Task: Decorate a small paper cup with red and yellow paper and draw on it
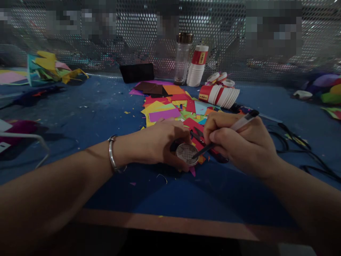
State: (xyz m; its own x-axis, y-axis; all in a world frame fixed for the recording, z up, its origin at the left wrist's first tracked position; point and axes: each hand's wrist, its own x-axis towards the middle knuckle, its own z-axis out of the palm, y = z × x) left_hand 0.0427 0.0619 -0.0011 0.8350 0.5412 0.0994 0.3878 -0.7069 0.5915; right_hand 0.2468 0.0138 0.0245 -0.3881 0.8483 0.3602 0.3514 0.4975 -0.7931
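My left hand (170, 144) curls its fingers around a small round piece (183, 153), probably a paper cup's base, whose pale face bears a drawn grid of dark lines. In my right hand (237, 142) is a pen (241, 122) with a clear barrel and black ends, its tip resting on or just over that face. Dark-bladed scissors (198, 137) lie between my hands, partly hidden by the right one. Beneath and behind them spread colored paper pieces (163, 114) in purple, yellow, red and green.
A stack of paper cups (197, 69) stands beside a clear bottle (183, 60); another stack (221, 95) lies on its side. A black phone (137, 73) leans at the back. Black cable (290, 142) loops at right. A glue gun (34, 95) lies left, near a paper-filled container (33, 71).
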